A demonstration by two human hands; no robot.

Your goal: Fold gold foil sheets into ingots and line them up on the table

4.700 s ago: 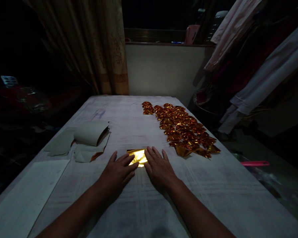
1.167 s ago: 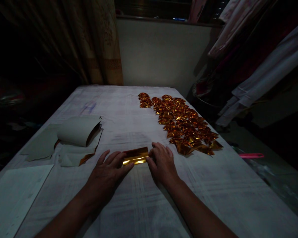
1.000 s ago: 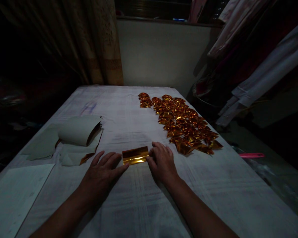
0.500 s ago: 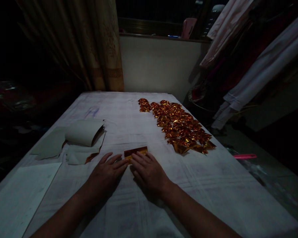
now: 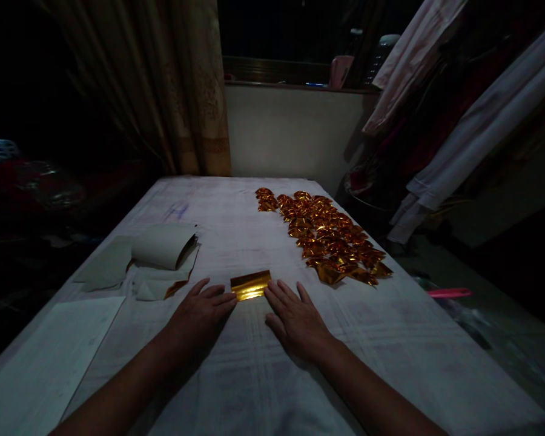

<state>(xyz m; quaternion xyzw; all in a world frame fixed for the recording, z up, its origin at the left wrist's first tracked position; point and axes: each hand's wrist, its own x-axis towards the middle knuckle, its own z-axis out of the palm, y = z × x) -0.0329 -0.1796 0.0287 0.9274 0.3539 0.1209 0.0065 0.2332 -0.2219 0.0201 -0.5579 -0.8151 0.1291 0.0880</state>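
Note:
A small rectangle of shiny gold foil paper [image 5: 251, 285] lies in front of me on the cloth-covered table [image 5: 236, 375], with crease lines running along its lower part. My left hand [image 5: 203, 312] rests with stretched fingers, the tips touching the foil's left edge. On the other side my right hand [image 5: 295, 315] lies flat, fingers spread, its fingertips at the foil's right edge. Farther off to the right sits a cluster of folded gold foil pieces [image 5: 329, 230]. Pale-backed foil sheets [image 5: 161, 245], one of them curled, lie beyond my left hand.
A large white sheet [image 5: 49, 357] covers the table's near left corner. Clothes [image 5: 463, 127] hang at the right, and a curtain [image 5: 186, 91] hangs at the back left. A pink cup [image 5: 340, 71] stands on the sill. Beside the table is a pink handle [image 5: 449, 292].
My right hand has slid right, from over the foil paper to its right edge, uncovering the foil's surface. My left hand stays at the left edge. The camera view has tilted up slightly.

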